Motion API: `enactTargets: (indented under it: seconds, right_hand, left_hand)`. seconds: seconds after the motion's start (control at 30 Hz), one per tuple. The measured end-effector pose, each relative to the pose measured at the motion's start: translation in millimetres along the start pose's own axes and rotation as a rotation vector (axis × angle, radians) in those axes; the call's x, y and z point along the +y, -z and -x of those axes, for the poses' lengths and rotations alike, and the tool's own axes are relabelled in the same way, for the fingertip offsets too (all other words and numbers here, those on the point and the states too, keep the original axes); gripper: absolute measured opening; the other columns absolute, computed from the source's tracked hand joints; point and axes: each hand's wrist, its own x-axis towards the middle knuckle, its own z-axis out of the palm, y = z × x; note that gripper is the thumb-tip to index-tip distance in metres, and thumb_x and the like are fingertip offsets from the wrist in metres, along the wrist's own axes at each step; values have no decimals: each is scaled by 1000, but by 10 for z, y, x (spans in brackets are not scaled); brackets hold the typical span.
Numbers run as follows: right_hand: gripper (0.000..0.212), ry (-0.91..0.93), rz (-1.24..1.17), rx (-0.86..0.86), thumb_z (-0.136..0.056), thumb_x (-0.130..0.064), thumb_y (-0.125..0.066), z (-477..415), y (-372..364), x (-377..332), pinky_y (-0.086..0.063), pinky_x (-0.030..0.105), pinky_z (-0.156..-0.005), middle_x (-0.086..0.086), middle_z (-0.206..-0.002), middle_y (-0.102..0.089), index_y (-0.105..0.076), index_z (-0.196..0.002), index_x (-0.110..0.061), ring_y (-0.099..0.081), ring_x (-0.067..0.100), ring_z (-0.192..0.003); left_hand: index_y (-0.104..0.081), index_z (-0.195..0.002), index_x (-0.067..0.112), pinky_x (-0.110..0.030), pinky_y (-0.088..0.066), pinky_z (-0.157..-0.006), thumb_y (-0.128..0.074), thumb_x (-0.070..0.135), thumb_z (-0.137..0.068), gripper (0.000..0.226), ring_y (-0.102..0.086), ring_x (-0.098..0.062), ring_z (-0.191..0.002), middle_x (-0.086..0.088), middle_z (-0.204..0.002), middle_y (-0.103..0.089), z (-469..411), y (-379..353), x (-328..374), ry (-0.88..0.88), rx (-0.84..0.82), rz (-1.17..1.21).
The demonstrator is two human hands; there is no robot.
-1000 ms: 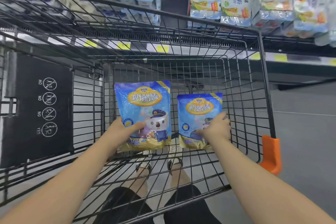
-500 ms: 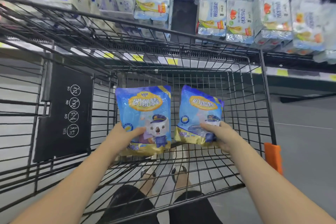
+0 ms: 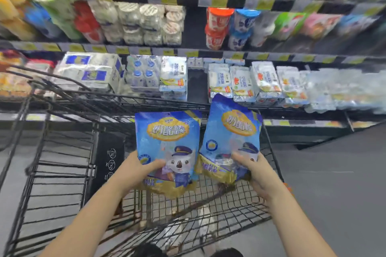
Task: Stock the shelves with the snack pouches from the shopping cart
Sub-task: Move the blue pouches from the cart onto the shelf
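Note:
Two blue snack pouches with a gold band and a cartoon koala in a police cap are held upright above the black wire shopping cart [image 3: 69, 175]. My left hand [image 3: 135, 171] grips the left pouch [image 3: 167, 142] at its lower left, thumb across the front. My right hand [image 3: 253, 170] grips the right pouch [image 3: 231, 131] at its lower right corner. The right pouch is a little higher and tilts left. Both pouches rise above the cart's far rim, in front of the store shelves [image 3: 188, 53].
Shelves ahead carry white and blue multipacks [image 3: 242, 83], stacked tubs [image 3: 219, 27] and colourful bags. A dark gap [image 3: 197, 81] lies between the multipacks on the lower shelf. Grey floor [image 3: 334, 183] runs along the right. The cart's black sign panel [image 3: 108, 162] stands at left.
Both hands have lifted their pouches up out of the cart basket toward the shelves. The view has tilted up, showing more shelf rows.

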Motion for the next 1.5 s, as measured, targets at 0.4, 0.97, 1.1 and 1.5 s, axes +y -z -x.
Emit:
enactTargets:
  seconds: [0.4,0.97,1.1,1.5]
  right_hand:
    - [35,192,-119,220,-84,-10,-75,879,345,-696,-62,46,-79,20,-112,-75,-67,-118,-5,-74,39,-99]
    - [58,392,-98,303,-61,-41,-89,1856,3021,-1360,-61,44,-60,10,-103,-78,-71,-110,-17,-73,32,-82]
    - [65,447,-163,284,-67,-45,-88,1906,3389,-1529,-55,30,-52,16,-111,-76,-67,-121,-15,-73,33,-83]
    - [37,505,-224,314,-78,-21,-75,1232,4092,-2310,-62,36,-67,9,-111,-77,-69,-114,-13,-75,28,-97]
  left_hand:
    - [-70,-114,19,-53,-56,-94,-80,20,-84,31,-75,-26,-97,-3,-105,-78,376,-497,965,-171,-170,-12]
    - [-69,-115,11,-21,-59,-68,-72,9,-88,27,-75,-29,-95,-6,-104,-78,1077,-3389,1683,-357,-165,15]
    - [-70,-116,14,-34,-61,-81,-72,13,-88,29,-74,-30,-99,-7,-106,-78,1034,-3716,1879,-384,-183,-4]
    - [-67,-120,19,-52,-58,-90,-75,23,-87,34,-75,-27,-97,-3,-106,-78,128,-4391,2806,-414,-238,-10]
